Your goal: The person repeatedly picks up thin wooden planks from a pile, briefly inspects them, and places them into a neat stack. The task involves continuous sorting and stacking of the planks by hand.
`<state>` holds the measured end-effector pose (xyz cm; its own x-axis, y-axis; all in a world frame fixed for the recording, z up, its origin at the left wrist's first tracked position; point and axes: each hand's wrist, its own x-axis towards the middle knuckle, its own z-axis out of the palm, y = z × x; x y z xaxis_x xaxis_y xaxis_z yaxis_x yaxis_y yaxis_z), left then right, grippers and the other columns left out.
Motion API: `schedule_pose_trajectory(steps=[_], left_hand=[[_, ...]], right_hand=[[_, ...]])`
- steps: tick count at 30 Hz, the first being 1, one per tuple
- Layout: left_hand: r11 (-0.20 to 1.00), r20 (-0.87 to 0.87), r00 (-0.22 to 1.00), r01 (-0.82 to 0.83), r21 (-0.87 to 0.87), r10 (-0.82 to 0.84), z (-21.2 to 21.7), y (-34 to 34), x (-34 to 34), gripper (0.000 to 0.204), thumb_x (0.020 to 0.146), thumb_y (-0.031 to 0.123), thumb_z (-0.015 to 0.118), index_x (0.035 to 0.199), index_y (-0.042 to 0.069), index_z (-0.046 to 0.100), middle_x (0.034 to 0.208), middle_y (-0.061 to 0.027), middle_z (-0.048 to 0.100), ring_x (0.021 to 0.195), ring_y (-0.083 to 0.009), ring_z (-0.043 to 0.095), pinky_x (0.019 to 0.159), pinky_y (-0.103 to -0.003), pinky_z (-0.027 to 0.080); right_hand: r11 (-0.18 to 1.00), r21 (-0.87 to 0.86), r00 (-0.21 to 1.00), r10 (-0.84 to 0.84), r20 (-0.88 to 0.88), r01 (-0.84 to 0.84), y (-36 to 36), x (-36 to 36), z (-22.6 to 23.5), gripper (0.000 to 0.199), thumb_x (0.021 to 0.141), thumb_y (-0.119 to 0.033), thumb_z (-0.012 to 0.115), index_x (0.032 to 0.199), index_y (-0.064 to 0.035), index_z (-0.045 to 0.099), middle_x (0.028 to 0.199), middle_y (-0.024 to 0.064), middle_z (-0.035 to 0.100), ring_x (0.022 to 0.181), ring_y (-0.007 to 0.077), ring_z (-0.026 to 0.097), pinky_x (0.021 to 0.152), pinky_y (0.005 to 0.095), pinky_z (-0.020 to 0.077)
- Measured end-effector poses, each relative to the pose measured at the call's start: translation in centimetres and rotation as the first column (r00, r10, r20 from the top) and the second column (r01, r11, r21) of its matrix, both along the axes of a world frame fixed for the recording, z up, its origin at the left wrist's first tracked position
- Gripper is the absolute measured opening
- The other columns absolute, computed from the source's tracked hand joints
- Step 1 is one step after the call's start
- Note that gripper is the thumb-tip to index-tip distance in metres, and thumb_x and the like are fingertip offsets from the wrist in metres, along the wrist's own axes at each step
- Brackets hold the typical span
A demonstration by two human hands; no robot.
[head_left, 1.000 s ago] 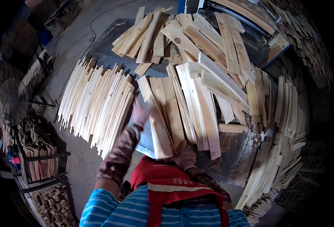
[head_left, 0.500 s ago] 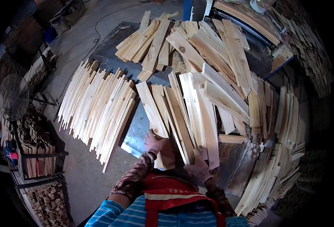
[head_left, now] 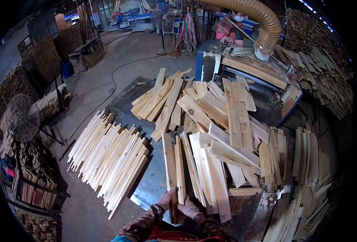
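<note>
Evidently, to the right of the row of pale slats [head_left: 106, 161], a board [head_left: 170, 163] and a narrower strip [head_left: 180, 167] are held side by side. The board's near part is grasped by the left hand [head_left: 165, 199], the strip's near end by the right hand [head_left: 190, 209]. Both pieces are judged light, stiff and splintery; the long edges are best gripped, nearer mid-length for balance.

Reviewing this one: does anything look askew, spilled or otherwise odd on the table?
Yes, mildly. The loose wooden boards toward the far right of the tabletop lie askew, crossing at different angles, unlike the roughly parallel wooden strips at left. Sawdust also lies scattered among the boards.
</note>
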<state>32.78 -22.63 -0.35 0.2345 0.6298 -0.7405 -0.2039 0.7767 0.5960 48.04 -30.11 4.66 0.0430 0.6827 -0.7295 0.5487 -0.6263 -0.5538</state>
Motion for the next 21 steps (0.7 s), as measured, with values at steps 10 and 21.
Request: schedule_pose_trajectory(steps=[10,21], left_hand=[[0.963,-0.610,0.792,0.148,0.227,0.022,-3.3,-7.0,-4.7,0.029,0.093,0.024,0.067,0.114,0.003,0.063,0.090,-0.0079,0.069,0.082,-0.0171,0.064,0.069,-0.034,0.052],[0.909,-0.303,0.953,0.147,0.390,-0.024,-0.7,-1.4,-2.9,0.058,0.090,0.024,0.074,0.139,0.004,0.051,0.121,-0.0155,0.064,0.105,-0.0229,0.063,0.085,-0.036,0.054]], right_hand=[[0.983,-0.153,0.994,0.096,-0.050,-0.102,-4.5,-4.0,3.3,0.095,0.081,-0.056,0.071,0.151,-0.0053,0.034,0.135,0.0270,0.058,0.128,0.0386,0.057,0.108,0.0445,0.0446],[0.940,0.307,0.986,0.122,0.110,-0.151,-7.5,4.9,6.8,0.061,0.082,-0.037,0.064,0.132,-0.0013,0.055,0.103,0.0262,0.065,0.097,0.0417,0.066,0.087,0.0509,0.0517]])
